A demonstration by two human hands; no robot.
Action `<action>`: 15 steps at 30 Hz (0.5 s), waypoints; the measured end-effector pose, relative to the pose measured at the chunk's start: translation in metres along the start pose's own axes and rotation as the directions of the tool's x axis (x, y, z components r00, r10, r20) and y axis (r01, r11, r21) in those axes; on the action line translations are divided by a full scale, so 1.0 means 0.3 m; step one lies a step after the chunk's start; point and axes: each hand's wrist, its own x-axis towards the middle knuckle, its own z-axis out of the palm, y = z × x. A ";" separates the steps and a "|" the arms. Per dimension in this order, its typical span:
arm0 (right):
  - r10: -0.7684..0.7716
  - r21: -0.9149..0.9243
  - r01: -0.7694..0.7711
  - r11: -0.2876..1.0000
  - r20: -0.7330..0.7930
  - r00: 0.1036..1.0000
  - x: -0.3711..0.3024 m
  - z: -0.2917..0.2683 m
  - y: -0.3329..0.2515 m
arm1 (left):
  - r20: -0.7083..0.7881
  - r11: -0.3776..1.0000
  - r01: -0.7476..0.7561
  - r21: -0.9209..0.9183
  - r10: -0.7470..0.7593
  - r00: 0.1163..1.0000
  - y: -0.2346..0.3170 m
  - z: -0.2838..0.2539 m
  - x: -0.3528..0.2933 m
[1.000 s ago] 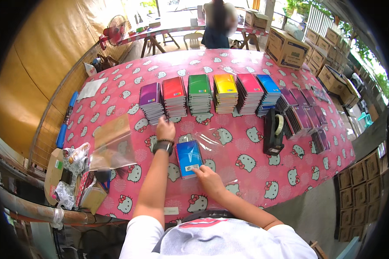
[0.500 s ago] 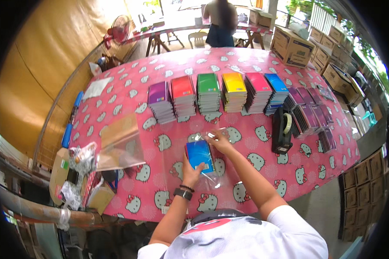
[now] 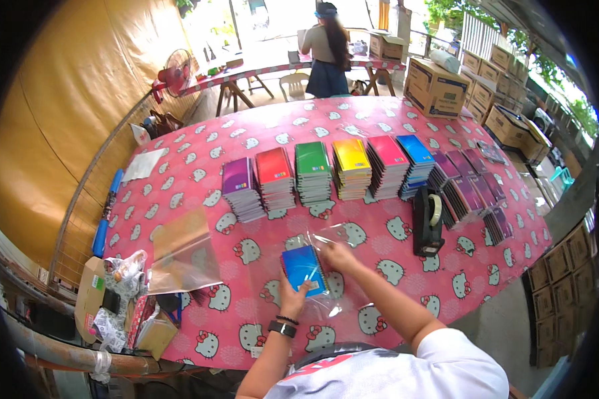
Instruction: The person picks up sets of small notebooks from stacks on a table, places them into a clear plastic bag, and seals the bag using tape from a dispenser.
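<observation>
My left hand (image 3: 293,297) is closed around the lower left side of a small stack of spiral notebooks with a blue one (image 3: 301,266) on top, its thumb lying on the cover. Clear plastic (image 3: 333,307), apparently a bag, surrounds the notebooks. Just right of their upper edge, my right hand (image 3: 339,257) is curled with its fingertips pinching the plastic; the exact grip is partly hidden. Beyond my hands stands a row of notebook stacks: purple (image 3: 237,176), red (image 3: 274,165), green (image 3: 312,158), yellow (image 3: 351,155), pink (image 3: 387,150) and blue (image 3: 416,150).
A black tape dispenser (image 3: 427,223) stands right of the row, beside wrapped purple notebooks (image 3: 469,193). Flat clear bags (image 3: 185,256) lie at left, near crumpled packaging (image 3: 123,272). A cardboard box (image 3: 436,88) sits at the far right corner. Another person (image 3: 327,53) stands at the back table.
The view has tipped upward, so the table appears lower. My right hand's fingers have curled in at the plastic. My left hand keeps its hold on the notebooks.
</observation>
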 end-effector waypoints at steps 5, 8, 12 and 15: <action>-0.041 -0.133 0.035 0.991 -0.037 0.999 -0.192 0.053 0.068 | -0.026 0.955 0.124 -0.269 -0.135 0.990 0.113 0.095 -0.004; -0.172 -0.175 0.156 0.972 -0.081 0.982 -0.184 0.074 0.100 | 0.015 0.776 0.379 -0.504 -0.431 0.902 0.109 0.059 -0.029; -0.435 -0.492 0.350 0.797 -0.066 0.898 -0.208 0.090 0.072 | -0.115 0.900 0.246 -0.359 -0.304 0.946 0.043 0.084 -0.030; -0.409 -0.685 0.272 0.676 -0.042 0.912 -0.204 0.086 0.062 | -0.175 0.953 0.184 -0.240 -0.229 0.957 0.043 0.107 -0.026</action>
